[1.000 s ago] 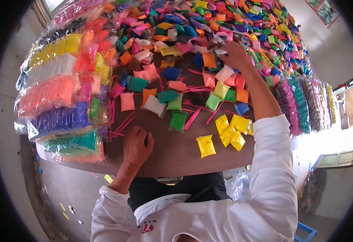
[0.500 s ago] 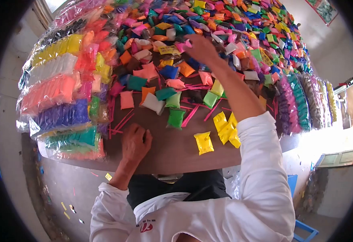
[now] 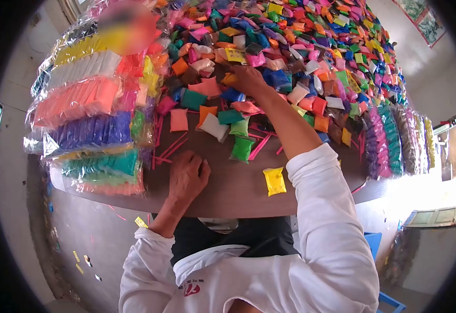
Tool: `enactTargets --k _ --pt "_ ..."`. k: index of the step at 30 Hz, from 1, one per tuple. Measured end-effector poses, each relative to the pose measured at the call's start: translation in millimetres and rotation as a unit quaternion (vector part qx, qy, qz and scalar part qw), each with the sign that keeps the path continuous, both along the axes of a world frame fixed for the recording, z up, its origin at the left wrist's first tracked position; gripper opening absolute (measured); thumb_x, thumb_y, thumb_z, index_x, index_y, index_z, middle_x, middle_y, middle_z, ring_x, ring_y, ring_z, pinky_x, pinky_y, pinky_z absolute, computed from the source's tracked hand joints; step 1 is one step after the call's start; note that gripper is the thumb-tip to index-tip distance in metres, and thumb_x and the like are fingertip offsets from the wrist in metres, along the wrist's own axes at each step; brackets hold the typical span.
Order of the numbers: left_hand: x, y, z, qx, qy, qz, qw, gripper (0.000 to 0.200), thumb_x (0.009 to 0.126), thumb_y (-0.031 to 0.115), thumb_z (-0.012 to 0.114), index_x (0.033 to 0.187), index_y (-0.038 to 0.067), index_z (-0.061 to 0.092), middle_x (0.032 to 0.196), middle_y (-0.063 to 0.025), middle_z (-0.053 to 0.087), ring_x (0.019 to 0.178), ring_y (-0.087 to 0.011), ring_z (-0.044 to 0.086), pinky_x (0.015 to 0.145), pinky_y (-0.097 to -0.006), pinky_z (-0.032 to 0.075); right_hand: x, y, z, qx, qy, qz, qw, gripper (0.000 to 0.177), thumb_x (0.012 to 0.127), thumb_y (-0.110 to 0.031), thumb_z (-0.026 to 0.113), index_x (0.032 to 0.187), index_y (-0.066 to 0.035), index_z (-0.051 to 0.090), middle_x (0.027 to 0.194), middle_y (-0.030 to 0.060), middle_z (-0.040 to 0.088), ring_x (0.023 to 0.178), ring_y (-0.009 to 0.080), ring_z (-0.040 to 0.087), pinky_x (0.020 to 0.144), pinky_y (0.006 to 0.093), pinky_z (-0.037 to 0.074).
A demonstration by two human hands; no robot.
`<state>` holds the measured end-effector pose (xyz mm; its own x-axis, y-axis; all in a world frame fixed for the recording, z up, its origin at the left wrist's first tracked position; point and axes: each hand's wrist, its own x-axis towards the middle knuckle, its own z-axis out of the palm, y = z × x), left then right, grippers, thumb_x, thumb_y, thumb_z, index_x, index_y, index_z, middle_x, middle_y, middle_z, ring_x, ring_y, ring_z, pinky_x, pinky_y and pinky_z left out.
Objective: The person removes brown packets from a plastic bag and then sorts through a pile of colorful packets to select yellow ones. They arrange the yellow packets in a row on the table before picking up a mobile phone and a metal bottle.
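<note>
My left hand (image 3: 188, 175) rests on the brown table near its front edge, fingers curled, beside pink sticks (image 3: 171, 148); what it holds, if anything, is hidden. My right hand (image 3: 246, 81) reaches into the heap of small coloured packets, its fingertips at a yellow-orange packet (image 3: 229, 79). Whether the fingers grip it is unclear. Around it are a blue packet (image 3: 232, 95) and a printed yellow packet (image 3: 234, 55). Nearer me lie a green packet (image 3: 242, 148), a white packet (image 3: 214, 128) and a single yellow packet (image 3: 275, 181).
Clear bags of sorted packets are stacked at the left, among them blue ones (image 3: 92, 134). More bags (image 3: 392, 141) stand at the right. The table's front edge (image 3: 228, 215) curves before my lap. A blue stool (image 3: 374, 242) is at the lower right.
My right hand has moved down and slightly left within the heap, to the yellow-orange packet. The view has shifted, and my right sleeve now covers where several yellow packets lay.
</note>
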<state>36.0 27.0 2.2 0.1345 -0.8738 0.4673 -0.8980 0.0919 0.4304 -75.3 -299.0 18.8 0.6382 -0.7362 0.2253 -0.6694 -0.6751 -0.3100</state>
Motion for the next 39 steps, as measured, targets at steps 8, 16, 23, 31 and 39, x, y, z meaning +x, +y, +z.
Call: enactTargets --k 8,16,23,31,39 --pt "1 2 3 0.035 0.017 -0.003 0.999 0.011 0.08 0.011 0.067 0.076 0.002 0.061 0.084 -0.0139 0.057 0.078 -0.0351 0.059 0.068 -0.0463 0.048 -46 1 52 0.182 -0.161 0.018 0.97 0.062 0.077 -0.032 0.083 0.126 -0.001 0.061 0.108 0.0099 0.068 0.098 0.0203 0.065 0.084 0.0327 0.051" --pt "-1 1 1 0.031 -0.015 0.005 0.999 0.014 0.083 0.014 0.064 0.078 0.002 0.06 0.085 -0.0148 0.056 0.077 -0.0364 0.06 0.066 -0.0464 0.049 -109 67 76 0.413 -0.348 0.069 0.839 0.042 0.096 -0.026 0.065 0.127 0.0 0.055 0.11 0.0043 0.062 0.098 0.0106 0.06 0.082 0.0246 0.053" --pt "-1 0 -2 0.021 -0.023 -0.002 1.0 0.015 0.085 0.013 0.064 0.077 0.001 0.059 0.084 -0.0152 0.055 0.076 -0.0375 0.06 0.065 -0.047 0.048 -151 112 69 0.41 -0.382 0.03 0.828 0.032 0.092 -0.012 0.068 0.121 0.001 0.059 0.107 0.0054 0.068 0.096 0.0139 0.065 0.088 0.0264 0.053" --pt "-4 2 2 -0.002 -0.039 -0.007 0.999 0.017 0.085 0.013 0.065 0.076 0.001 0.058 0.084 -0.0153 0.055 0.074 -0.0386 0.06 0.064 -0.0482 0.048 -173 151 75 0.395 -0.356 -0.116 0.839 0.047 0.087 -0.02 0.076 0.125 0.001 0.059 0.107 0.0056 0.066 0.094 0.0121 0.064 0.083 0.0246 0.052" --pt "-3 3 1 0.009 -0.061 0.001 0.998 0.016 0.085 0.013 0.065 0.077 0.001 0.059 0.086 -0.0149 0.055 0.076 -0.0372 0.06 0.065 -0.0469 0.048 -188 156 44 0.483 -0.405 -0.043 0.775 0.03 0.093 -0.014 0.066 0.118 0.002 0.059 0.104 0.0057 0.066 0.093 0.0121 0.064 0.08 0.026 0.052"
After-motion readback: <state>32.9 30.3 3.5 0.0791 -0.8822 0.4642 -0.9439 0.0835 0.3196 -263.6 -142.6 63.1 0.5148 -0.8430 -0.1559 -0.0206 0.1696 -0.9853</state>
